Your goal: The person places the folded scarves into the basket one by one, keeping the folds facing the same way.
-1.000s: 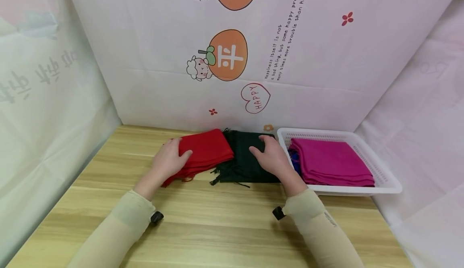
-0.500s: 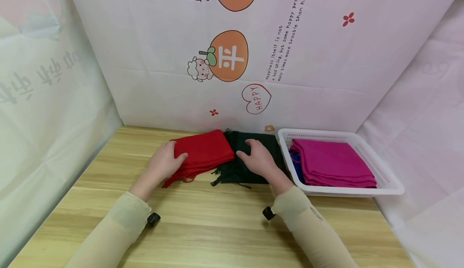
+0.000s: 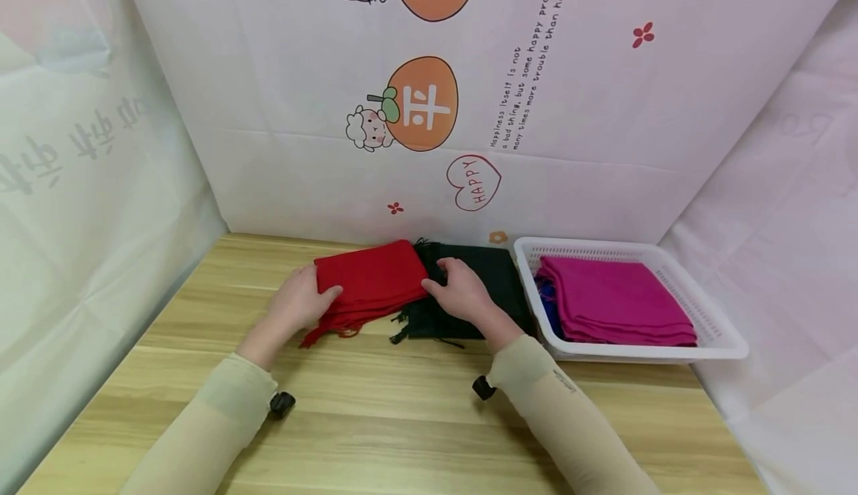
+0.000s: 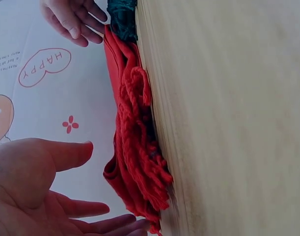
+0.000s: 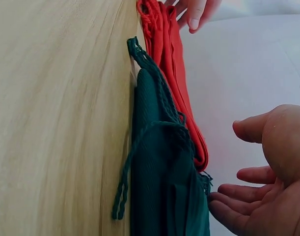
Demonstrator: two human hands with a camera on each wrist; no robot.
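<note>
A folded red cloth with fringe (image 3: 375, 275) lies partly over the left edge of a folded dark green cloth (image 3: 492, 279). At the red cloth's left end is my left hand (image 3: 298, 300), its thumb raised off the cloth in the left wrist view and its lower fingertips by the cloth's edge. My right hand (image 3: 464, 294) hovers over the green cloth beside the red cloth's right edge. In the right wrist view its fingers (image 5: 243, 191) are spread, with fingertips close to the green fringe (image 5: 162, 128); contact there is unclear.
To the right, a white basket (image 3: 720, 342) holds a folded magenta cloth (image 3: 620, 298) and some blue cloth (image 3: 548, 305). Behind the wooden table (image 3: 375, 413) rises a printed white sheet (image 3: 288, 182), with more sheets at both sides.
My right hand has moved left across the green cloth to the red cloth's right edge. My left hand has shifted slightly left and down. The cloths look nearly unmoved.
</note>
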